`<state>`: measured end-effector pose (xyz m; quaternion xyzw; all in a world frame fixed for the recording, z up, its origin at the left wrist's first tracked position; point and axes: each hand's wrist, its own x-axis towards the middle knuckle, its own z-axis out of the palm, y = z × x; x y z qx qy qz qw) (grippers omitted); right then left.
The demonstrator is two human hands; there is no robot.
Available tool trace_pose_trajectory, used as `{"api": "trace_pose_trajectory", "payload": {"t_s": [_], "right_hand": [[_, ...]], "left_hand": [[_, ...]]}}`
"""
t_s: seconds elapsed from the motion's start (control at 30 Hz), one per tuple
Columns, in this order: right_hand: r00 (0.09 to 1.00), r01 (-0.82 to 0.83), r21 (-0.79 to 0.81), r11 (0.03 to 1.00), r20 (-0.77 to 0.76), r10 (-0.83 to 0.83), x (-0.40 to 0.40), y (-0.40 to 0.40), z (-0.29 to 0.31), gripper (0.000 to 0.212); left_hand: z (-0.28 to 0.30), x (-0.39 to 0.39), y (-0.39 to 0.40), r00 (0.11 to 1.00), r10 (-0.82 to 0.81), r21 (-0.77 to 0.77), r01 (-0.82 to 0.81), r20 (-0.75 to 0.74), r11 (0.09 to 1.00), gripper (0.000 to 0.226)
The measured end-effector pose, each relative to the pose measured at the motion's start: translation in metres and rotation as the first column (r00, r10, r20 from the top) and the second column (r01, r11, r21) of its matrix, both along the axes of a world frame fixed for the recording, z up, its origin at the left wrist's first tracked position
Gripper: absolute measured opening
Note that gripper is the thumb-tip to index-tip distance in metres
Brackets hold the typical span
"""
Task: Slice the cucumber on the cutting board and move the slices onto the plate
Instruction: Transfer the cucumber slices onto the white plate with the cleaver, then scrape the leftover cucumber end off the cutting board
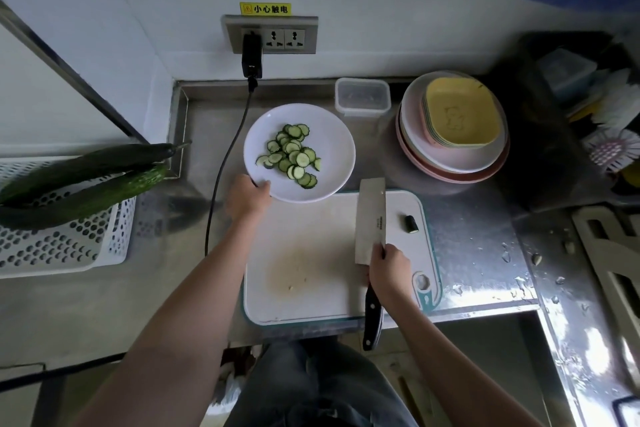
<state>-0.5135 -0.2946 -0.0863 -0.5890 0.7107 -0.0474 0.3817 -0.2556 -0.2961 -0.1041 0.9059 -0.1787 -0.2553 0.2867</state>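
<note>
A white plate (332,128) sits on the steel counter just behind the cutting board, its near rim overlapping the board's far edge. Several cucumber slices (292,156) lie piled on the plate. My left hand (246,196) grips the plate's near-left rim. My right hand (389,269) holds a cleaver (370,215) by the top of its black handle; the blade lies flat over the white cutting board (311,253). A small dark cucumber end piece (411,224) rests on the board to the right of the blade.
Two whole cucumbers (86,180) lie on a white perforated basket (62,246) at the left. A black cable (221,184) runs from the wall socket down past the plate. A clear container (362,96) and stacked dishes (453,128) stand at the back right. Water drops lie on the counter at right.
</note>
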Motion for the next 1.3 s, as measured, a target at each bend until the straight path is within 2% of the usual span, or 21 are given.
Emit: {"api": "trace_pose_trajectory", "payload": {"t_s": [0.13,0.2,0.27,0.33,0.47,0.57,0.63,0.73,0.77,0.83,0.9,0.97,1.07,1.13,1.2,1.3], "right_hand": [[0.992,-0.101,0.000,0.995,-0.071,0.100,0.002,-0.004,0.002,0.042],[0.980,-0.157,-0.005,0.988,-0.127,0.155,0.002,-0.003,0.003,0.042],[0.971,-0.182,-0.004,0.983,-0.159,0.179,0.003,-0.002,0.004,0.040],[0.970,-0.183,0.000,0.983,-0.162,0.181,0.006,-0.001,0.004,0.036],[0.995,-0.093,-0.028,0.995,-0.032,0.092,0.005,0.005,0.004,0.027],[0.993,-0.042,-0.074,0.996,0.105,0.049,0.001,0.008,0.008,0.035],[0.990,-0.061,-0.088,0.994,0.125,0.071,-0.001,0.008,0.009,0.042],[0.989,-0.054,-0.031,0.998,0.134,0.058,-0.002,0.006,0.013,0.050],[0.990,-0.033,-0.008,0.999,0.139,0.034,-0.003,0.005,0.015,0.051],[0.990,-0.006,-0.019,1.000,0.143,0.009,-0.007,0.006,0.020,0.041],[0.993,-0.009,-0.090,0.996,0.118,0.019,-0.017,0.009,0.024,0.027],[0.998,-0.032,-0.155,0.987,0.055,0.041,-0.027,0.013,0.024,0.023],[1.000,-0.022,-0.215,0.976,0.010,0.025,-0.040,0.017,0.017,0.018],[1.000,0.009,-0.271,0.962,0.015,-0.005,-0.048,0.020,0.016,0.016],[1.000,0.012,-0.358,0.934,-0.004,-0.014,-0.057,0.021,0.020,0.011],[0.989,-0.009,-0.482,0.876,-0.131,-0.062,-0.074,0.012,0.027,0.006]], "left_hand": [[0.008,0.015,-0.011,0.994,0.089,-0.124,-0.097,-0.069,0.988,0.014],[0.005,0.028,-0.016,0.990,0.111,-0.121,-0.120,-0.081,0.985,0.020],[-0.002,0.044,-0.018,0.981,0.079,-0.139,-0.104,-0.176,0.985,0.025],[-0.006,0.054,-0.016,0.953,0.040,-0.236,-0.115,-0.301,0.965,0.034],[-0.002,0.044,-0.008,0.929,-0.099,-0.427,-0.067,-0.355,0.902,0.058],[0.003,0.042,-0.013,0.913,-0.048,-0.435,-0.147,-0.405,0.888,0.058],[0.008,0.047,-0.021,0.934,0.027,-0.367,-0.167,-0.358,0.915,0.045],[0.013,0.047,-0.019,0.975,0.018,-0.302,-0.086,-0.222,0.950,0.030],[0.014,0.042,-0.015,0.985,-0.004,-0.306,-0.050,-0.173,0.951,0.028],[0.008,0.026,-0.002,0.998,-0.070,-0.314,0.068,0.006,0.947,0.039],[-0.002,0.006,0.013,0.973,-0.163,-0.211,0.195,0.161,0.958,0.051],[-0.007,-0.016,0.031,0.930,-0.272,-0.091,0.302,0.248,0.949,0.061],[-0.013,-0.045,0.062,0.818,-0.419,0.016,0.450,0.394,0.893,0.061],[-0.016,-0.058,0.084,0.816,-0.426,0.042,0.446,0.390,0.894,0.057],[-0.019,-0.065,0.104,0.861,-0.391,0.026,0.405,0.324,0.914,0.054],[-0.023,-0.061,0.125,0.844,-0.434,0.033,0.447,0.316,0.894,0.051]]}}
